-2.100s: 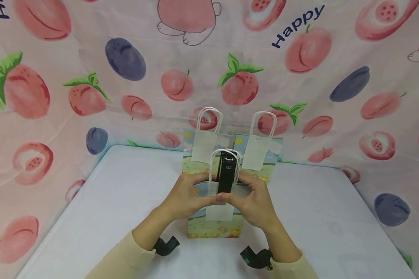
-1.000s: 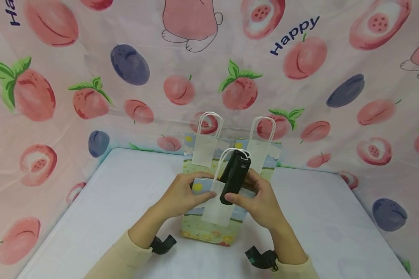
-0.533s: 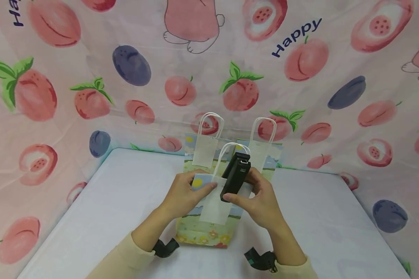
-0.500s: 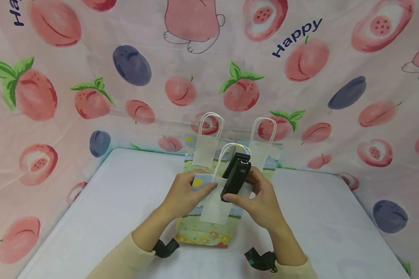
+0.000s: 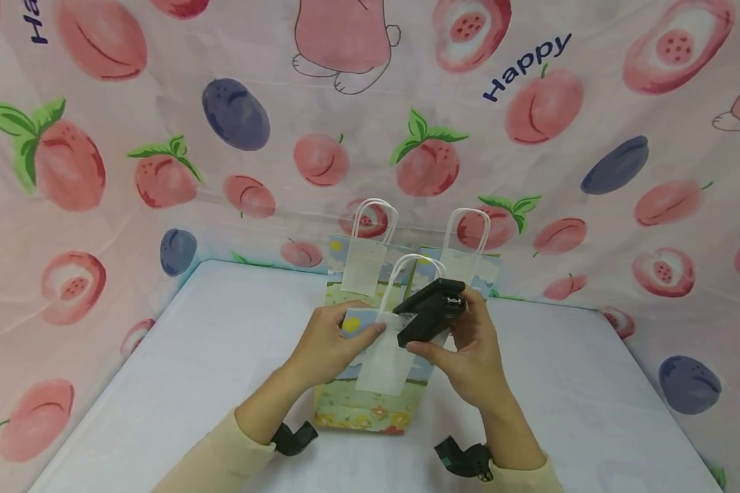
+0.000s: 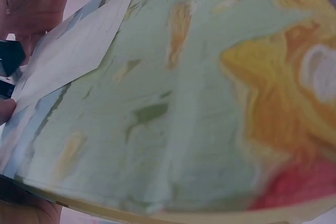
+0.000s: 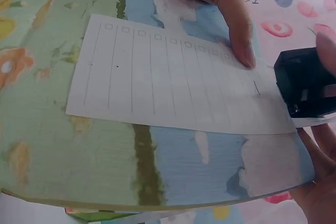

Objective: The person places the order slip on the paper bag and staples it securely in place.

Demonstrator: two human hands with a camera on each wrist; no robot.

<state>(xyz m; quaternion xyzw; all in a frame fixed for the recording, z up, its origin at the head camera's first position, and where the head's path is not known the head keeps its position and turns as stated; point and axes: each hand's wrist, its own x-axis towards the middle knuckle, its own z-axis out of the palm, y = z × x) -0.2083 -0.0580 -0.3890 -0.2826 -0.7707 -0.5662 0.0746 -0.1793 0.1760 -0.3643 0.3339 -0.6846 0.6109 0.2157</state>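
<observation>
A black stapler (image 5: 427, 322) is held in my right hand (image 5: 477, 359), thumb at its lower end and fingers round its far side. My left hand (image 5: 327, 346) grips the upper left edge of the front paper bag (image 5: 364, 407), thumb on its face. Flowers, a sun and sky are printed on this bag, which has white twisted handles (image 5: 395, 274). A white ruled slip of paper (image 7: 173, 85) lies on the bag's face. In the right wrist view a staple (image 7: 257, 87) shows near the slip's top, just beside the stapler. The left fingers behind the bag are largely hidden.
Behind stand two similar paper bags, one at the left (image 5: 339, 281) and one at the right (image 5: 484, 270), each with a white slip. They stand on a white table (image 5: 240, 308) before a peach-printed cloth (image 5: 345, 123).
The stapler has come away from between both thumbs and tilted over to the right in my right hand. The front bag has tilted slightly, its base shifting left.
</observation>
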